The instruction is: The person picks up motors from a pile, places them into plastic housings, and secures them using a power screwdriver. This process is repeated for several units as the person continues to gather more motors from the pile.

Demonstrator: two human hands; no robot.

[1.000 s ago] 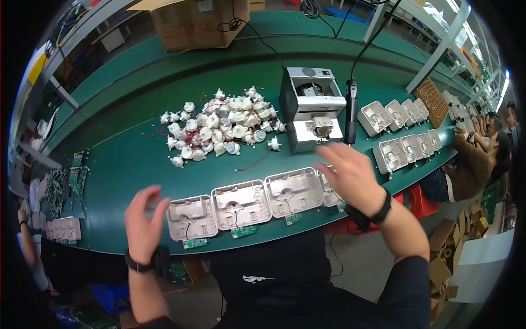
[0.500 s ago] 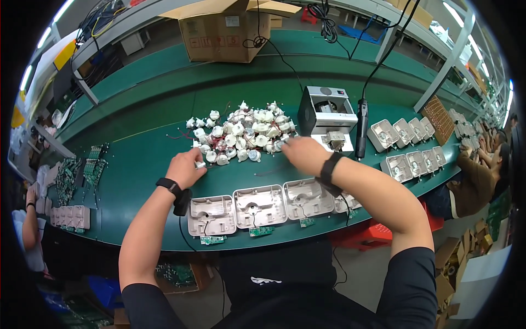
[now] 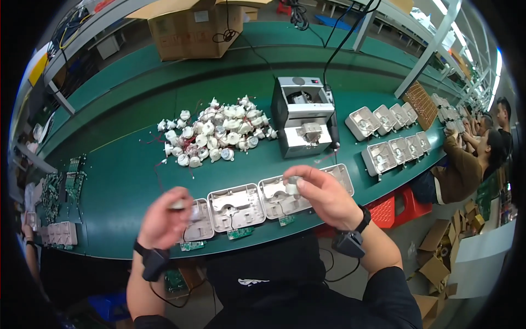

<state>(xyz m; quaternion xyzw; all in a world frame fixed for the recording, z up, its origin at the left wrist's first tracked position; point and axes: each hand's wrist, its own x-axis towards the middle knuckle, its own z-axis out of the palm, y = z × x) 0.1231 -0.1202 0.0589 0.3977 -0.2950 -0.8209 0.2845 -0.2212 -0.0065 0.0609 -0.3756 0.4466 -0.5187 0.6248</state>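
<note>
My left hand (image 3: 164,219), slightly blurred, is closed around a small white part, only partly visible between the fingers, above the leftmost grey plastic housing (image 3: 198,219). A similar small white motor-like part (image 3: 292,186) is pinched between the thumb and fingers of my right hand (image 3: 329,200), over the right end of the housing row. Open grey housings (image 3: 236,207) stand side by side along the near table edge, with wired green circuit boards (image 3: 240,233) lying in front. Farther back is a heap of white motor-like parts (image 3: 216,131) with red wires.
Right of the heap stands a grey and black bench machine (image 3: 302,118), with a dark cable behind it. Further right are two rows of grey housings (image 3: 392,153) and a brown grid panel (image 3: 421,109). Circuit boards (image 3: 74,181) lie far left. Co-workers sit at both sides.
Both hands have come back from the heap toward me, each with a small white part, and now hover over the near housings. The whole view has shifted somewhat.
</note>
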